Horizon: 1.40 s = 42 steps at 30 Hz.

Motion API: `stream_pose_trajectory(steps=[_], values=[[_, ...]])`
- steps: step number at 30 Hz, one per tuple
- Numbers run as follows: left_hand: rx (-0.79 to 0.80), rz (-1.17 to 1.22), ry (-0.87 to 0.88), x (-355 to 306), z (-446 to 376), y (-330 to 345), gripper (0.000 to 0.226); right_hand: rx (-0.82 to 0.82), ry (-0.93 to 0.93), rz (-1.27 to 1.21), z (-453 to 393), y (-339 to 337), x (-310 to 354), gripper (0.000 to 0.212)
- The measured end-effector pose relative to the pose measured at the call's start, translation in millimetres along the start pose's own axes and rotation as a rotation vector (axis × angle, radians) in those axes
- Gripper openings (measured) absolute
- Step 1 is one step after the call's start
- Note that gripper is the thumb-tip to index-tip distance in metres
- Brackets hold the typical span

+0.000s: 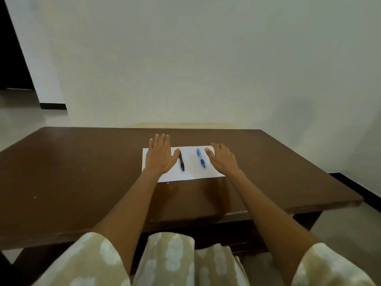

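A white sheet of paper (190, 172) lies flat on the dark brown table (82, 172). Two pens lie side by side on it: a black pen (181, 161) toward the left and a blue pen (201, 158) toward the right. My left hand (160, 155) rests palm down on the sheet's left part, fingers straight, thumb close to the black pen's top. My right hand (222, 158) lies palm down over the sheet's right edge, fingers relaxed, just right of the blue pen. Neither hand holds a pen.
The table's far edge stands against a pale wall (195, 69). Its right edge (321, 205) drops to a light floor. A dark doorway (12, 58) opens at the far left. My patterned beige clothing (171, 261) fills the bottom of the view.
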State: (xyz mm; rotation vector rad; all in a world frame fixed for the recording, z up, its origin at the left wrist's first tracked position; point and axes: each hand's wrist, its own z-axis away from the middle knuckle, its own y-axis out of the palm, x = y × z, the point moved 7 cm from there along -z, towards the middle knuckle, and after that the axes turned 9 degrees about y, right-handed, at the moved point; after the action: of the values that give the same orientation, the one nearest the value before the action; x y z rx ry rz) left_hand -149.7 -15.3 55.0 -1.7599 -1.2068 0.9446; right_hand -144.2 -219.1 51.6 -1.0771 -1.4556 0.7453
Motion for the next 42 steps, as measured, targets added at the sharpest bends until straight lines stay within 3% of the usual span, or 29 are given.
stream_pose_trajectory(steps=[7,13,17,20,23,25,29,33,36,39,42], values=[[0.026,0.099,0.047,-22,8,9,0.061,0.078,0.070,0.018,-3,23,3,0.037],[-0.136,0.274,0.008,-30,-8,22,0.037,0.063,0.186,0.068,-24,39,1,0.047],[-0.226,0.388,-0.024,-29,-32,29,0.029,0.076,0.219,0.024,-46,42,-4,0.033],[-0.184,0.629,-0.182,-22,-57,43,0.026,0.054,0.202,-0.225,-57,44,-8,0.026],[-0.109,1.069,-0.362,-21,-74,67,0.027,0.022,0.139,-0.495,-60,43,-5,0.026],[-0.063,1.304,-0.440,-24,-79,78,0.030,0.027,0.113,-0.575,-61,43,-3,0.023],[-0.073,1.514,-0.460,-26,-83,85,0.028,0.131,0.009,-0.554,-62,47,6,0.026],[-0.058,1.525,-0.440,-27,-82,88,0.030,0.107,0.029,-0.638,-70,38,3,0.035],[0.051,1.494,-0.345,-33,-79,87,0.033,0.053,0.062,-0.820,-81,21,6,0.027],[0.165,1.419,-0.211,-43,-77,83,0.031,0.127,0.058,-0.832,-95,12,26,0.027],[0.182,1.411,-0.160,-47,-80,76,0.027,0.214,0.087,-0.772,-105,9,35,0.031]])
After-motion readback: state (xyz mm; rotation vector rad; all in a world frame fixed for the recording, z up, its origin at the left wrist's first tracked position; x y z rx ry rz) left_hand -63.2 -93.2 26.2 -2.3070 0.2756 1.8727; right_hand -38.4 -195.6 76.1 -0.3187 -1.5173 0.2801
